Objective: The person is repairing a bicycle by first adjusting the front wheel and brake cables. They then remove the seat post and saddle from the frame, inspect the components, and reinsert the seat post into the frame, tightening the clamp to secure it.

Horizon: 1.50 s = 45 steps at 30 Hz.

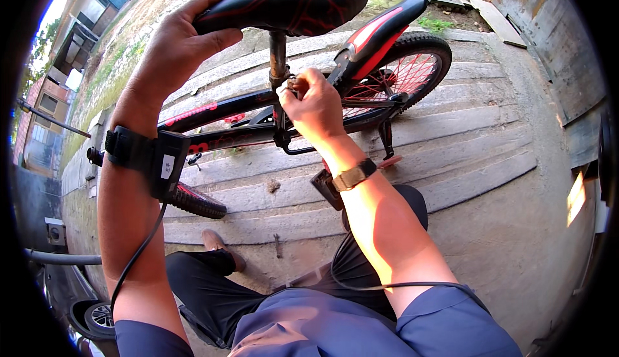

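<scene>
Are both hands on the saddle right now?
No, only the left hand holds the saddle; the right hand is lower, near the base of the seat post.

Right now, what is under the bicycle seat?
Under the seat, a post runs down to the frame. The right hand covers part of their joint; the seat itself hides its underside.

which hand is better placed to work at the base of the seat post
Probably the right hand: it is at the lower end of the seat post, while the left hand grips the saddle higher up.
</scene>
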Motion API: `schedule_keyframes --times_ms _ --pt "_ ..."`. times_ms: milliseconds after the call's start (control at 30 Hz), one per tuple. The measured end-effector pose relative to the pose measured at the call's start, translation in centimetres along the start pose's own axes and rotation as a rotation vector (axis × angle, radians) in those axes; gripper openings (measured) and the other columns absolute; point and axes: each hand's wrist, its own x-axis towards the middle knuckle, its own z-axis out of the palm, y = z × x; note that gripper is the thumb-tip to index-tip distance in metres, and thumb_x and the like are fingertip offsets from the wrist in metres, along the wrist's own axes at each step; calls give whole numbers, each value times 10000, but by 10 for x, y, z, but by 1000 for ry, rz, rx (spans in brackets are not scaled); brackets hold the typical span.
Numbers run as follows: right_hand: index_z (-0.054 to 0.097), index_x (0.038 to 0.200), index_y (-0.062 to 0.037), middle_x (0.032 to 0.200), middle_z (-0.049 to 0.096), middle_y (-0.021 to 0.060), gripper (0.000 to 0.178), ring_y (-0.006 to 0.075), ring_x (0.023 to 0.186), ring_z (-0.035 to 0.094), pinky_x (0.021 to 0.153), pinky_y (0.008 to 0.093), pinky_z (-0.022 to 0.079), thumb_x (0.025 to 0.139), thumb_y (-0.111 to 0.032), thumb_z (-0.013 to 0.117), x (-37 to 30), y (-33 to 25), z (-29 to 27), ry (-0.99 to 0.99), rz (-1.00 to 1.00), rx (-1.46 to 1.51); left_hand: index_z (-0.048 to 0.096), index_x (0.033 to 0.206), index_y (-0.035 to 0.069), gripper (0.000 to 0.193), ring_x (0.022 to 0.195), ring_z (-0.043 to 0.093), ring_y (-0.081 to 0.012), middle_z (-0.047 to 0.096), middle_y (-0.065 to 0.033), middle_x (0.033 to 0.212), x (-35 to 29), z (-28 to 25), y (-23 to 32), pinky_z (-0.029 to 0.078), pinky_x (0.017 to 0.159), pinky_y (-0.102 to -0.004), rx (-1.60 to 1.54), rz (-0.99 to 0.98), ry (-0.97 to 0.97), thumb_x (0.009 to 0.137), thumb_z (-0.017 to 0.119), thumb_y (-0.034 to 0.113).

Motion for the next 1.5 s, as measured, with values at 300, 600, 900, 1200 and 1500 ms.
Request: schedule_keyframes --times_ms 300,600,900,1200,1500 --pt "611 1072 -64 879 700 80 411 248 772 725 646 368 607 888 -416 716 -4 3 -17 -558 791 1189 563 1403 63 592 1074 620 -141 668 -58 1175 1 3 0 472 1004 -287 -3 20 16 869 783 197" --pt "635 966 -104 810 700 54 328 234 725 727 615 357 603 976 -432 638 0 6 1 -355 911 1407 579 1377 49 581 903 636 -124 681 -55 1054 -4 -16 10 482 742 -237 21 -177 -70 930 707 396" --pt "603 939 -115 775 703 50 305 210 672 720 566 324 581 991 -415 615 -2 -4 1 -292 929 1302 597 1296 12 382 942 667 -151 709 -78 1110 -14 45 -83 505 806 -289 -533 -536 19 1030 537 280" --pt "598 939 -116 767 693 58 311 216 633 701 544 312 558 970 -423 632 -1 -3 3 -266 947 1287 676 1155 -8 238 822 672 -124 710 -67 936 19 99 -105 533 791 -257 -759 -567 -169 985 599 141" --pt "596 972 -77 795 690 88 241 222 670 701 569 313 563 969 -315 633 -1 -12 4 -215 859 1002 698 1050 -23 212 742 659 -132 699 -69 899 21 98 -109 532 700 -269 -864 -612 -185 958 636 158"
